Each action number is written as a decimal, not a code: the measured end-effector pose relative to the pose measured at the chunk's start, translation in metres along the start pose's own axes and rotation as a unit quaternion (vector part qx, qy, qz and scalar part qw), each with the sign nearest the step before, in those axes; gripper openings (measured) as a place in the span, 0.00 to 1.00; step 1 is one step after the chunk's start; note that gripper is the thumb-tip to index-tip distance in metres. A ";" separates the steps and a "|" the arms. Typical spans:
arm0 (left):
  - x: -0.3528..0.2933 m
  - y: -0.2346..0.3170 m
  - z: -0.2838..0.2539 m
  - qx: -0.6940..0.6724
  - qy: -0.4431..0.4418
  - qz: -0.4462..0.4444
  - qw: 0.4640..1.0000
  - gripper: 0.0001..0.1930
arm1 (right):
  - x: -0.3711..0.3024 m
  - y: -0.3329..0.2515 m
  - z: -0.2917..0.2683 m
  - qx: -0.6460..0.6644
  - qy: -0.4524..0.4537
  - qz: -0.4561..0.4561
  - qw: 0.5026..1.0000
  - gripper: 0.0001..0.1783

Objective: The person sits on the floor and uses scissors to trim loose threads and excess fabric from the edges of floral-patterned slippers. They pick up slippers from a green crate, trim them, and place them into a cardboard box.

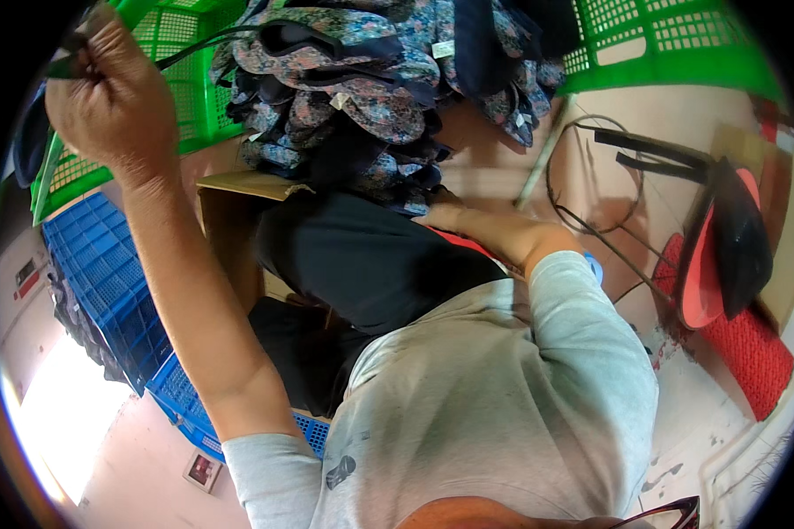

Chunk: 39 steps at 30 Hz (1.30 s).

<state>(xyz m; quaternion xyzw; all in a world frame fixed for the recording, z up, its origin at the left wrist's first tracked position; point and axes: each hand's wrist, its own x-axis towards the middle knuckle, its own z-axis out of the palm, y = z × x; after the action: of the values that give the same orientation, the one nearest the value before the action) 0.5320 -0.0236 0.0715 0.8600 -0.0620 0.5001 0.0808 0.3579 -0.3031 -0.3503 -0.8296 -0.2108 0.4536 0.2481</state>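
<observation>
My left hand (119,110) is raised at the upper left, its fingers closed around the end of a black strap (207,40). The strap runs rightward to a stacked pile of padded floral fabric pieces (370,110) with dark lining and small white tags. Low against the right side of this pile rests my right hand (443,210), just beyond my dark-trousered knee. Its fingers are hidden among the dark fabric, so I cannot see whether they grip anything.
Green plastic crates (679,66) stand behind the pile on both sides. Blue crates (106,273) are at the left, and a cardboard box (229,189) sits beside my knee. To the right lie a thin looped cable (551,176), a black-and-red slipper (710,256) and a red mat (763,361).
</observation>
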 end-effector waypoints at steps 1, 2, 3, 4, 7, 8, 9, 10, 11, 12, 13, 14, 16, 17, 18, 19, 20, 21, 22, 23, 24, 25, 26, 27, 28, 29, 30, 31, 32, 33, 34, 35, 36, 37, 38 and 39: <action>0.002 -0.003 -0.002 -0.004 -0.033 -0.004 0.999 0.20 | 0.005 -0.004 -0.002 0.016 -0.014 0.019 1.000 0.49; 0.004 -0.005 -0.003 -0.008 -0.065 -0.008 0.998 0.20 | 0.008 -0.007 -0.003 0.032 -0.029 0.038 0.998 0.50; 0.003 -0.004 0.003 -0.042 -0.047 0.000 0.998 0.19 | 0.009 -0.011 -0.004 0.047 -0.044 0.057 0.996 0.50; 0.002 -0.012 0.002 0.033 -0.016 0.067 0.997 0.17 | 0.008 -0.019 -0.008 0.053 -0.040 0.060 0.996 0.50; 0.006 0.015 0.006 -0.025 0.035 0.055 0.998 0.13 | 0.002 -0.024 -0.007 0.085 0.020 0.071 0.994 0.44; 0.005 0.026 0.009 -0.045 0.058 0.022 0.997 0.11 | 0.002 -0.022 -0.011 0.045 0.005 0.038 0.998 0.45; 0.008 0.027 0.002 -0.012 0.022 0.024 0.999 0.11 | 0.003 -0.022 -0.017 0.005 -0.010 0.006 1.000 0.46; 0.012 0.030 -0.003 0.003 0.002 0.025 1.000 0.11 | 0.003 -0.023 -0.022 -0.039 -0.025 -0.025 0.999 0.48; 0.015 0.032 -0.008 -0.008 -0.012 0.033 0.999 0.11 | -0.013 -0.038 -0.045 -0.085 -0.007 -0.062 0.994 0.42; 0.018 0.032 -0.014 -0.019 -0.025 0.042 0.999 0.11 | -0.014 -0.040 -0.051 -0.092 -0.024 -0.072 0.993 0.41; 0.018 0.024 -0.012 -0.049 -0.008 0.081 0.995 0.12 | -0.015 -0.037 -0.060 -0.100 -0.037 -0.079 0.991 0.41; 0.018 0.022 -0.016 -0.039 -0.016 0.068 0.997 0.11 | -0.019 -0.043 -0.076 -0.108 -0.049 -0.087 0.989 0.40; 0.020 0.018 -0.032 -0.075 -0.084 0.057 0.992 0.11 | -0.039 -0.045 -0.098 -0.128 -0.061 -0.101 0.985 0.34; 0.021 0.020 -0.038 -0.066 -0.064 0.105 0.990 0.10 | -0.043 -0.039 -0.105 -0.101 -0.091 -0.094 0.986 0.33; 0.024 0.022 -0.045 -0.072 0.010 0.145 0.987 0.07 | -0.049 -0.033 -0.114 -0.073 -0.121 -0.087 0.986 0.32; 0.020 0.025 -0.059 -0.094 0.003 0.123 0.988 0.08 | -0.063 -0.029 -0.126 -0.046 -0.104 -0.101 0.988 0.31; 0.008 0.030 -0.077 -0.118 -0.006 0.100 0.988 0.09 | -0.082 -0.029 -0.140 -0.018 -0.088 -0.114 0.989 0.31; -0.010 0.034 -0.093 -0.222 -0.016 0.010 0.975 0.11 | -0.106 -0.044 -0.164 -0.023 -0.116 -0.079 0.990 0.31; -0.032 0.037 -0.111 -0.322 -0.028 -0.079 0.943 0.13 | -0.128 -0.059 -0.186 -0.027 -0.146 -0.046 0.988 0.32; -0.059 0.037 -0.129 -0.389 -0.046 -0.143 0.909 0.15 | -0.142 -0.057 -0.199 -0.042 -0.143 -0.024 0.988 0.32; -0.084 0.035 -0.150 -0.451 -0.064 -0.205 0.867 0.17 | -0.154 -0.053 -0.212 -0.060 -0.141 -0.004 0.988 0.32; -0.101 0.040 -0.171 -0.466 -0.066 -0.240 0.849 0.19 | -0.170 -0.052 -0.223 -0.005 -0.113 -0.013 0.993 0.31; -0.117 0.044 -0.191 -0.483 -0.070 -0.275 0.828 0.20 | -0.190 -0.050 -0.232 0.051 -0.084 -0.022 0.995 0.31; -0.138 0.044 -0.210 -0.458 -0.079 -0.308 0.830 0.20 | -0.202 -0.052 -0.240 0.106 -0.056 -0.033 0.992 0.30; -0.159 0.042 -0.229 -0.432 -0.090 -0.344 0.829 0.21 | -0.210 -0.056 -0.247 0.157 -0.035 -0.042 0.986 0.31; -0.181 0.039 -0.247 -0.411 -0.090 -0.384 0.822 0.20 | -0.218 -0.061 -0.253 0.206 -0.015 -0.047 0.977 0.31; -0.199 0.039 -0.264 -0.386 -0.088 -0.421 0.816 0.19 | -0.220 -0.066 -0.257 0.254 0.002 -0.057 0.965 0.32; -0.215 0.041 -0.276 -0.354 -0.081 -0.452 0.815 0.18 | -0.220 -0.075 -0.262 0.280 0.025 -0.077 0.957 0.33; -0.224 0.044 -0.287 -0.320 -0.077 -0.476 0.816 0.17 | -0.220 -0.084 -0.266 0.293 0.060 -0.108 0.948 0.28; -0.232 0.046 -0.298 -0.302 -0.087 -0.509 0.801 0.17 | -0.222 -0.096 -0.270 0.318 0.090 -0.126 0.935 0.27; -0.240 0.051 -0.317 -0.270 -0.089 -0.547 0.787 0.17 | -0.215 -0.114 -0.274 0.339 0.107 -0.151 0.923 0.27; -0.246 0.053 -0.329 -0.251 -0.098 -0.578 0.770 0.17 | -0.212 -0.125 -0.278 0.335 0.160 -0.203 0.906 0.27; -0.256 0.054 -0.342 -0.239 -0.087 -0.593 0.764 0.16 | -0.211 -0.140 -0.288 0.356 0.142 -0.186 0.905 0.27; -0.266 0.053 -0.353 -0.234 -0.075 -0.606 0.757 0.16 | -0.205 -0.153 -0.297 0.344 0.158 -0.209 0.902 0.27; -0.278 0.054 -0.361 -0.238 -0.045 -0.596 0.766 0.16 | -0.198 -0.166 -0.308 0.328 0.177 -0.231 0.899 0.27; -0.300 0.051 -0.371 -0.241 -0.025 -0.589 0.771 0.17 | -0.190 -0.184 -0.321 0.319 0.154 -0.229 0.907 0.26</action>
<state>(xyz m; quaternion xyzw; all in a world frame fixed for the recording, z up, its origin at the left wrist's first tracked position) 0.0590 0.0091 -0.0050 0.6926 0.3362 0.3019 0.5622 0.5149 -0.3383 0.0333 -0.6945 -0.1981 0.2944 0.6259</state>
